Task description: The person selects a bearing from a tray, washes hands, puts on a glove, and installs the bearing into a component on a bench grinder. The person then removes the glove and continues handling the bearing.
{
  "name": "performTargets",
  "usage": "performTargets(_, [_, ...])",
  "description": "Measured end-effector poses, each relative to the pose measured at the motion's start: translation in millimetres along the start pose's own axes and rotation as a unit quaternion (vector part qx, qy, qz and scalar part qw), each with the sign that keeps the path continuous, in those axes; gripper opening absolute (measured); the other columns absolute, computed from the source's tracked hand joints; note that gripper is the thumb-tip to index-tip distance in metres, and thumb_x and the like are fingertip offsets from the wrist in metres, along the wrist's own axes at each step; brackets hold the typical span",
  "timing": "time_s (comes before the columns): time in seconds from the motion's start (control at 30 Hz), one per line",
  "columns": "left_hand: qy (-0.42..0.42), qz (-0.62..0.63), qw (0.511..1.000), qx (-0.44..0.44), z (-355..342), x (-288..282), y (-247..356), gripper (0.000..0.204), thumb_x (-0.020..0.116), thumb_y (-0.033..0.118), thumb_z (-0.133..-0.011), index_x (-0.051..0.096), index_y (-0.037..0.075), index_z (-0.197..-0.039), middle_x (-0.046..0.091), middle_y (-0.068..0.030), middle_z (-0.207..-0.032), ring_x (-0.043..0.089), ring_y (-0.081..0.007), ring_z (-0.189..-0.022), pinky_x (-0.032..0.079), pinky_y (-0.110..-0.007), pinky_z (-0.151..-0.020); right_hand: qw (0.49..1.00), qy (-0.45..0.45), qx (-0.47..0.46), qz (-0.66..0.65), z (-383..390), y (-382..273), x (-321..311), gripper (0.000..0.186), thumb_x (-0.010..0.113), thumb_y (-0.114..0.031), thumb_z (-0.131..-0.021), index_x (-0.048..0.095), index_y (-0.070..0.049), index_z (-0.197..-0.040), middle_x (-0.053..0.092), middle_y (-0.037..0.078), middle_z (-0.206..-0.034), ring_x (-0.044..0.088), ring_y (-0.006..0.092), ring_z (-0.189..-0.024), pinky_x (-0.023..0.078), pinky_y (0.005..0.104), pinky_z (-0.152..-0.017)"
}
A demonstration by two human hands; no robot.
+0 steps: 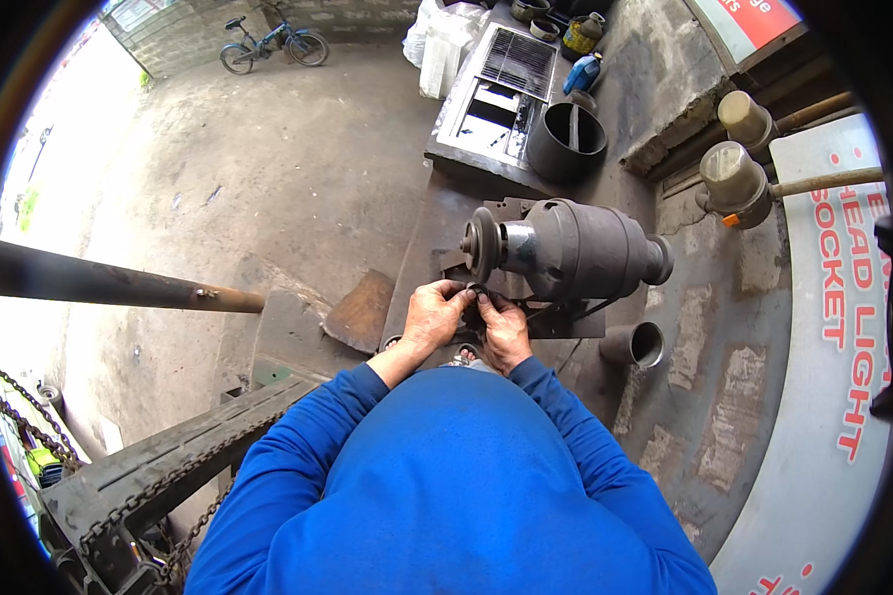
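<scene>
Both of my hands meet just below the wheel (481, 245) of a grey bench grinder (590, 248). My left hand (435, 315) pinches a small dark ring-like part (478, 289) between thumb and fingers. From the other side my right hand (504, 329) closes on the same part, its thumb near the left one. The part sits close to the wheel's lower edge; whether it touches the wheel I cannot tell. Most of it is hidden by my fingers.
A dark metal cylinder (632, 344) stands right of the grinder. Beyond it are a black pot (566, 142) and a bench with a grille (518, 61). A steel pole (119, 278) and a chained metal frame (169, 456) lie left. A signboard (814, 397) edges the right.
</scene>
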State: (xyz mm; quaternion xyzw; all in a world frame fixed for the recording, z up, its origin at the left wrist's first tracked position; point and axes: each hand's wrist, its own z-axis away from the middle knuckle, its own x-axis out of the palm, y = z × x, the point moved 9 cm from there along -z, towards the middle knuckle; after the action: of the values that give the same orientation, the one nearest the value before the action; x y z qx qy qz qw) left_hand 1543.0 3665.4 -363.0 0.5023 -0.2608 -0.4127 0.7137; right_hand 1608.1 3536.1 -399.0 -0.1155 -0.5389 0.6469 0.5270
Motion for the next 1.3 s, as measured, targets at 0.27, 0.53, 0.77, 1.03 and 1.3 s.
performTargets(0.27, [-0.057,-0.017,0.996,0.062,13,0,5,0.030,0.076,0.014,-0.094,0.069,-0.005,-0.117,0.075,-0.0109,-0.104,0.069,-0.0141,-0.096,0.055,-0.029,-0.086,0.873,-0.092,-0.161,0.451,11,-65,13,0.023,0.066,-0.014,-0.102,0.068,0.003,-0.117,0.073,0.010,-0.098,0.067,0.0139,-0.088,0.056,0.0309,-0.079])
performTargets(0.53, [-0.064,0.061,0.995,0.037,4,11,-4,0.025,0.074,0.012,-0.095,0.070,-0.005,-0.114,0.075,-0.0097,-0.100,0.069,-0.0140,-0.093,0.056,-0.030,-0.084,0.989,-0.045,0.014,0.142,4,-24,-6,0.029,0.065,-0.019,-0.103,0.068,0.003,-0.122,0.073,0.005,-0.107,0.066,0.0132,-0.091,0.054,0.0289,-0.085])
performTargets(0.77, [-0.041,0.072,0.996,0.020,-1,15,-11,0.024,0.073,0.012,-0.096,0.070,-0.007,-0.111,0.076,-0.0117,-0.097,0.070,-0.0151,-0.088,0.058,-0.031,-0.081,0.993,-0.019,-0.007,0.115,-2,-12,-14,0.029,0.065,-0.021,-0.103,0.071,0.003,-0.118,0.074,0.005,-0.101,0.065,0.0114,-0.088,0.054,0.0282,-0.080])
performTargets(1.03, [-0.035,0.075,0.996,-0.013,-1,15,-10,0.023,0.072,0.012,-0.096,0.071,-0.006,-0.110,0.076,-0.0113,-0.096,0.070,-0.0147,-0.086,0.058,-0.030,-0.080,0.993,-0.018,-0.009,0.115,-3,-15,-12,0.028,0.064,-0.020,-0.104,0.071,0.004,-0.116,0.074,0.005,-0.100,0.065,0.0117,-0.088,0.053,0.0280,-0.080])
performTargets(1.3, [-0.026,0.049,0.998,-0.008,-4,19,-13,0.020,0.072,0.012,-0.097,0.072,-0.005,-0.108,0.076,-0.0093,-0.093,0.068,-0.0129,-0.082,0.056,-0.029,-0.075,0.990,0.003,0.015,0.142,-4,-18,-19,0.027,0.064,-0.020,-0.104,0.071,0.003,-0.116,0.074,0.006,-0.100,0.065,0.0123,-0.087,0.053,0.0287,-0.079])
